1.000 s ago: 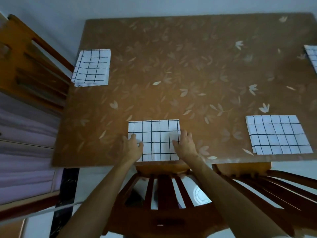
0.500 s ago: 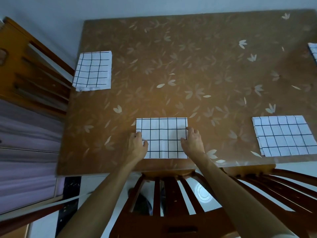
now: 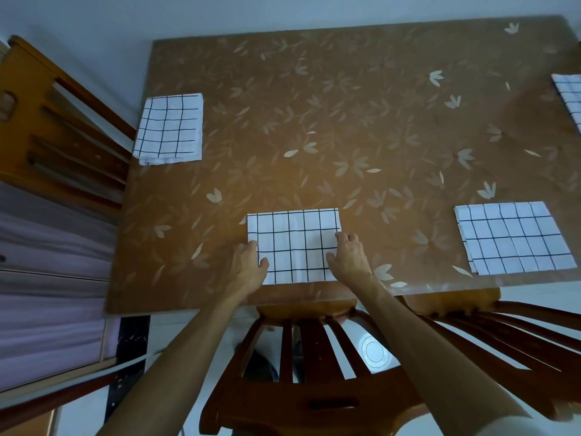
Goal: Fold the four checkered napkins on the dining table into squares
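A folded white napkin with a black grid (image 3: 295, 243) lies near the front edge of the brown leaf-patterned table (image 3: 345, 121). My left hand (image 3: 250, 265) rests flat on its left edge, and my right hand (image 3: 349, 258) lies flat on its right edge, fingers spread. Neither hand grips the cloth. A second folded napkin (image 3: 169, 129) sits at the table's left edge. A third (image 3: 512, 237) lies at the front right. Only a corner of the fourth (image 3: 570, 96) shows at the far right.
A wooden chair back (image 3: 311, 357) stands right below my arms at the table's front edge. Another chair (image 3: 503, 325) is at the front right, and a third (image 3: 56, 121) at the left. A curtain (image 3: 47, 278) hangs at the left.
Both hands slid slightly outward and up along the napkin's side edges, flattening it. The view shifted a little, so the table now appears lower and further right.
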Tool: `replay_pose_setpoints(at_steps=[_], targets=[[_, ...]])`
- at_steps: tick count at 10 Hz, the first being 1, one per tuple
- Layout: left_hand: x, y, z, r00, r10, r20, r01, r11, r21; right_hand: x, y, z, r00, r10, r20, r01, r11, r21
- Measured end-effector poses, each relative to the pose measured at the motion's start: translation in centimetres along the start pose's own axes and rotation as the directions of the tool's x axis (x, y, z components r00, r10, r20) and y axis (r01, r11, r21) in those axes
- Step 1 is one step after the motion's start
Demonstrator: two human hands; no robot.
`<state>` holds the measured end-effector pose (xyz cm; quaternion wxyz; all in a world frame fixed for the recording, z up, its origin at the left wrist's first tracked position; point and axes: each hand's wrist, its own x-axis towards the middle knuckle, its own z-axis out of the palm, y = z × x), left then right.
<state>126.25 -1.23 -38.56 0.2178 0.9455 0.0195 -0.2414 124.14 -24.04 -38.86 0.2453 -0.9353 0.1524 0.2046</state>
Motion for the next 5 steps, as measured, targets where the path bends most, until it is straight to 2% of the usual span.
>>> replay_pose_setpoints(at_steps=[2,4,5], targets=[[-1.1,0.6,-0.7,1.000,-0.016,-0.002,0.017,0.998,0.059,-0.8,0.7,-1.0,1.000,-0.013,0.002,0.013,0.999,-0.048],[-3.2,2.0,-2.7,0.997,0.000,-0.077,0.009,0.992,0.123,-1.9,0.5,-3.4,0.995,-0.104,0.005,0.103,0.981,-0.165],[-4.5,2.4,-3.4,0.994,0.003,-0.106,0.013,0.989,0.150,-2.9,-0.1,-4.3,0.986,-0.161,-0.042,0.152,0.973,-0.175]])
